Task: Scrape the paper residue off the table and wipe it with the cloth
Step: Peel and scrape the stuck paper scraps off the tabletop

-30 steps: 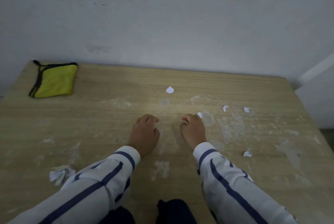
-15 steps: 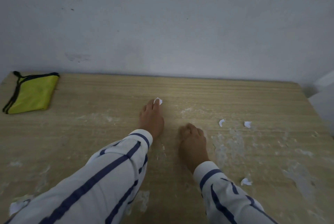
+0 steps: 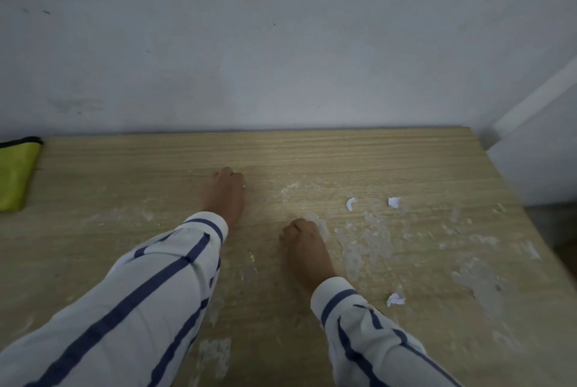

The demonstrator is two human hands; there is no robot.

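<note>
Mostly right of centre on the worktop: paper residue in pale, flaky patches; loose paper scraps around it, two just beyond the main patch, one nearer the front edge. Right hand resting at the left edge of that patch, fingers curled under, knuckles up, nothing visible in its hold; fingertips hidden against the wood. Left hand farther out and apart from the right, likewise curled, with a white fleck showing at the fingertips, seemingly pinched there. Yellow cloth well apart at the far left edge, half out of view, touched by neither hand. Judging from all that: scraping step in hand, wiping not yet begun, plenty of residue left to lift. Next, most likely: firm nail pressure dragged across the stuck patch; loose bits gathered; only afterwards a long reach left for the cloth.
</note>
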